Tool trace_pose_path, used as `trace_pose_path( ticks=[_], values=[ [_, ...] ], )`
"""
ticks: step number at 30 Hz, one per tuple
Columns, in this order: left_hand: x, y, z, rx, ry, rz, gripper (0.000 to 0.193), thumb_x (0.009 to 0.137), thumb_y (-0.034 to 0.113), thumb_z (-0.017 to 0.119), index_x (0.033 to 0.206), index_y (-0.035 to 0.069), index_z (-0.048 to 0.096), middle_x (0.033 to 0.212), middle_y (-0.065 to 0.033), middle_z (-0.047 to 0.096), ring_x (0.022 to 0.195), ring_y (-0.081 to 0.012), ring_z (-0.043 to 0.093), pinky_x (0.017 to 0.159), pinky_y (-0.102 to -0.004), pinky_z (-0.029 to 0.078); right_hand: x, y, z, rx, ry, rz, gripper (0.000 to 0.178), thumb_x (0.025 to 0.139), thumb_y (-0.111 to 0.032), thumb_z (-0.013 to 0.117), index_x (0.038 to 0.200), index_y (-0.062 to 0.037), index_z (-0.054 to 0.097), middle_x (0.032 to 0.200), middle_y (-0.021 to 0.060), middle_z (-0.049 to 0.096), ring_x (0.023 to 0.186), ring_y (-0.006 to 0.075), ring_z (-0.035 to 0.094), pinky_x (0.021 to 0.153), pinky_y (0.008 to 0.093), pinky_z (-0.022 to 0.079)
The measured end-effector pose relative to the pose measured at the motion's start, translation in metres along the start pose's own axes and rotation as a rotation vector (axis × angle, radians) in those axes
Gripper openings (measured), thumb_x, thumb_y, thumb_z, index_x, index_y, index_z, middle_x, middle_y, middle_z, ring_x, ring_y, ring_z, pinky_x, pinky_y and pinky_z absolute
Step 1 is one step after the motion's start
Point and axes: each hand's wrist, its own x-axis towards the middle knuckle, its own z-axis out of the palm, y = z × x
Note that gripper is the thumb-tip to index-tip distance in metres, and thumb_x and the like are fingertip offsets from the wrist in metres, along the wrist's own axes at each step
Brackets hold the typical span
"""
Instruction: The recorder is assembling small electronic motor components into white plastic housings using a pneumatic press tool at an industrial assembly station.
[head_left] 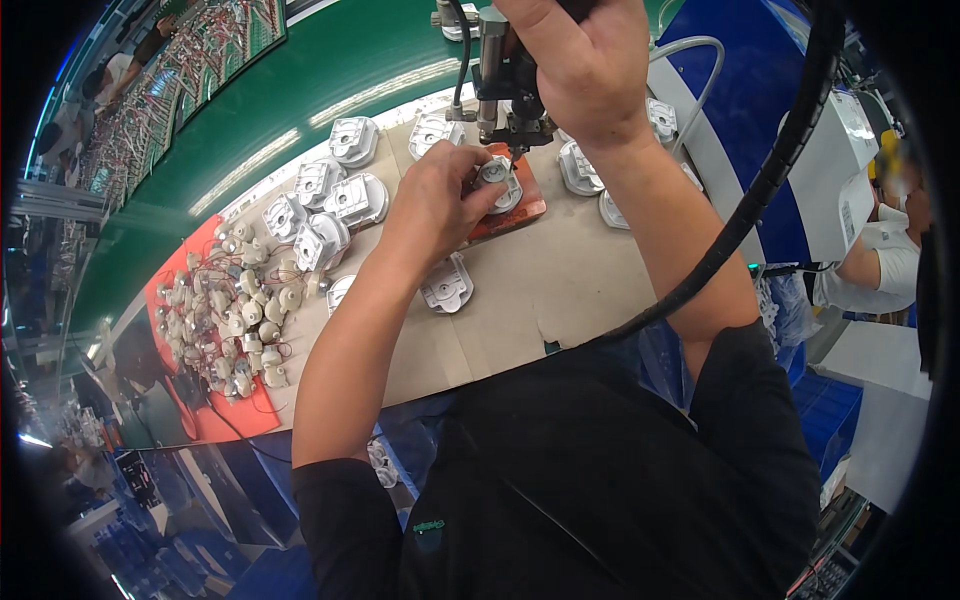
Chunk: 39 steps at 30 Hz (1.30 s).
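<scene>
My left hand (pixel 440 195) pinches the edge of a white plastic housing (pixel 509 197) with a round piece in it. The housing lies on an orange-red block (pixel 532 205). Above it, my right hand (pixel 597 75) is raised and closed around the dark body of a screwdriver-like power tool (pixel 525 112), whose upper part leaves the picture. The tool's slim tip points down at the housing's far side. A metal cylinder (pixel 491 60) is fixed beside the tool. My right fingers are partly hidden behind the hand and cut off by the upper edge.
Several white housings (pixel 355 200) lie left of my left hand, and others (pixel 578 168) by my right forearm. A heap of small cream motors with wires (pixel 235 315) covers a red mat. Beyond runs a green belt (pixel 300 110). A thick black cable (pixel 735 235) crosses my right arm. People sit farther off.
</scene>
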Motion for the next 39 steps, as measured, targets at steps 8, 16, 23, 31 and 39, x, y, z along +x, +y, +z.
trace_pose_path(
  ticks=[8,16,23,31,39],
  values=[
    [-0.001,0.004,-0.004,0.034,0.010,0.018,0.035,0.085,0.018,0.080,0.114,0.000,0.072,0.093,-0.0198,0.066,0.085,-0.0370,0.068,0.078,-0.0441,0.053,-0.003,-0.005,0.005,0.012,-0.016,0.093,0.037,0.095,-0.010,0.075,0.121,-0.0057,0.049,0.084,-0.0016,0.055,0.067,0.0066,0.053,0.057,0.0230,0.044],
    [-0.006,-0.006,-0.009,-0.028,-0.045,-0.028,0.046,0.077,0.019,0.087,0.118,0.005,0.072,0.101,-0.0148,0.061,0.091,-0.0311,0.066,0.080,-0.0406,0.054,0.022,-0.053,0.010,-0.083,0.026,-0.134,0.038,0.098,-0.015,0.074,0.128,-0.0049,0.054,0.082,-0.0063,0.054,0.067,0.0021,0.047,0.058,0.0197,0.037],
    [-0.010,-0.016,-0.005,-0.047,-0.007,-0.001,0.053,0.071,0.014,0.091,0.120,0.008,0.071,0.099,-0.0117,0.060,0.090,-0.0273,0.066,0.082,-0.0390,0.054,0.006,-0.036,0.034,-0.012,-0.033,-0.050,0.042,0.098,-0.016,0.073,0.133,-0.0052,0.052,0.082,-0.0062,0.052,0.065,0.0028,0.046,0.058,0.0184,0.035],
    [-0.008,-0.008,-0.010,-0.031,-0.013,-0.072,0.052,0.069,0.012,0.091,0.117,0.007,0.072,0.102,-0.0135,0.065,0.090,-0.0277,0.069,0.084,-0.0390,0.056,0.005,-0.005,0.035,-0.004,-0.073,-0.094,0.043,0.098,-0.012,0.072,0.134,-0.0044,0.049,0.083,-0.0060,0.052,0.066,0.0028,0.047,0.060,0.0186,0.037],
    [-0.008,-0.012,-0.008,-0.050,-0.025,-0.132,0.052,0.069,0.014,0.092,0.116,0.003,0.072,0.106,-0.0144,0.067,0.092,-0.0273,0.070,0.085,-0.0381,0.057,-0.004,0.005,0.037,-0.019,-0.015,-0.022,0.037,0.097,-0.013,0.073,0.127,-0.0063,0.053,0.088,-0.0050,0.054,0.070,0.0030,0.049,0.062,0.0185,0.039]
  ],
)
